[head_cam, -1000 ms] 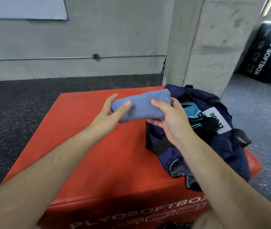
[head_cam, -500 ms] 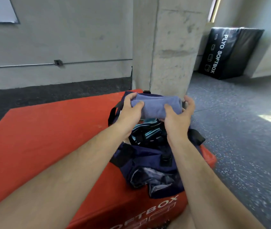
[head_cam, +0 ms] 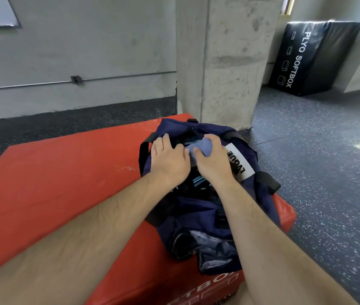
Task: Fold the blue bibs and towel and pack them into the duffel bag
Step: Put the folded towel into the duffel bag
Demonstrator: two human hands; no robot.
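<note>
Blue and folded, the towel [head_cam: 203, 147] sits in the mouth of the navy duffel bag [head_cam: 196, 214], our right hand [head_cam: 215, 164] curled round it and our left hand [head_cam: 169, 160] laid flat-fingered on the rim; we judge packing underway, and next we must push it down and release.

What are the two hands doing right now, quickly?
Left hand: open, fingers flat on the duffel bag rim.
Right hand: closed round the folded blue cloth at the bag's mouth.
</note>
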